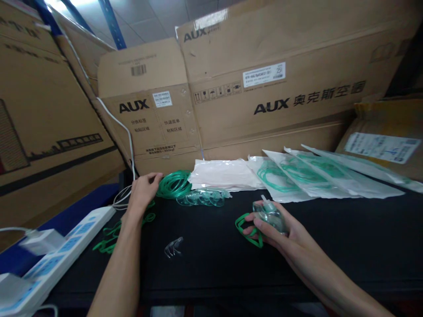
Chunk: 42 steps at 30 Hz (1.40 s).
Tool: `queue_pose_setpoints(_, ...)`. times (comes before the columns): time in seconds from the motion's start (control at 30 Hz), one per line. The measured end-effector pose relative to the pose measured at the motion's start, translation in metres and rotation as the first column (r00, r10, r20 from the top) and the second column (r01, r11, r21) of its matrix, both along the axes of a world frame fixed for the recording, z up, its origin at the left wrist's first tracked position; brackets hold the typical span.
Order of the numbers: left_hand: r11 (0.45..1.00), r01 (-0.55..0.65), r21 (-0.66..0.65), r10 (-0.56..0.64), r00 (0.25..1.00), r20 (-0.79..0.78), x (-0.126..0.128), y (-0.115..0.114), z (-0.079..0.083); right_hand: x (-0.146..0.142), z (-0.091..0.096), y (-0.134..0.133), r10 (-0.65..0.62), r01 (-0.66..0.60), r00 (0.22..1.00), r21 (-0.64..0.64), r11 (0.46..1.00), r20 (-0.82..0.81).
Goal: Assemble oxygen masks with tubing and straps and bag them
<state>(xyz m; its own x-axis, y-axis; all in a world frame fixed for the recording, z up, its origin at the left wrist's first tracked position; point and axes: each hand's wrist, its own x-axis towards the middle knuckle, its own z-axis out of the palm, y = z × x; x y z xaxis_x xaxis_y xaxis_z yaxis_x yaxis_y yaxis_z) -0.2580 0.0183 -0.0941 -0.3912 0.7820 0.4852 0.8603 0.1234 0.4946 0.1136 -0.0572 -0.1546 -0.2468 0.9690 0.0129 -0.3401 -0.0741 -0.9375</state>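
My right hand (277, 226) is closed around a clear, green-tinted oxygen mask (272, 215), its pale connector pointing up. A green elastic strap (249, 231) loops from the mask past my fingertips. My left hand (144, 189) reaches to the left edge of a coil of green tubing (175, 184), with thumb and fingers pinched at it; the exact grip is partly hidden. Just right of the coil lies a row of several clear masks (205, 197). More green elastic straps (110, 237) lie on the table, partly behind my left forearm. Small clear plastic pieces (173, 247) sit between my arms.
White packets (224, 174) lie flat at the back of the black table (205, 273). Several packets with green tubing (280, 176) fan out to the right. A white power strip (72, 246) with plugs runs along the left. Large cardboard boxes (231, 114) wall the back.
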Motion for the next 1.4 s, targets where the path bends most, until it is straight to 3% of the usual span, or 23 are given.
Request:
queue_pose_setpoints(0.2, 0.943, 0.243, -0.225, -0.246, 0.969, 0.015, 0.017, 0.0, 0.002, 0.0, 0.003, -0.002, 0.009, -0.009, 1.0, -0.007, 1.0, 0.008)
queue_pose_setpoints(0.4, 0.896, 0.319, -0.31, -0.319, 0.946, 0.052, 0.014, 0.003, -0.004, 0.0, 0.004, -0.003, 0.008, -0.008, 1.0, -0.012, 1.0, 0.016)
queue_pose_setpoints(0.63, 0.957, 0.273, -0.094, -0.267, 0.961, 0.073, 0.003, 0.007, -0.004, 0.0, 0.004, -0.002, 0.02, -0.02, 1.0, -0.007, 1.0, 0.021)
queue_pose_setpoints(0.9, 0.968, 0.195, 0.16, -0.219, 0.964, 0.153, 0.004, 0.003, 0.003, 0.001, -0.002, 0.0, 0.032, -0.032, 0.999, 0.026, 0.999, 0.009)
queue_pose_setpoints(1.1, 0.927, 0.062, 0.369, -0.154, 0.962, 0.225, -0.006, 0.005, 0.003, 0.001, -0.005, 0.001, 0.039, -0.039, 0.999, 0.026, 0.999, -0.013)
queue_pose_setpoints(1.4, 0.837, 0.074, 0.542, -0.252, 0.932, 0.262, -0.001, 0.004, 0.006, 0.001, -0.005, 0.002, 0.036, -0.036, 0.999, 0.036, 0.999, 0.006)
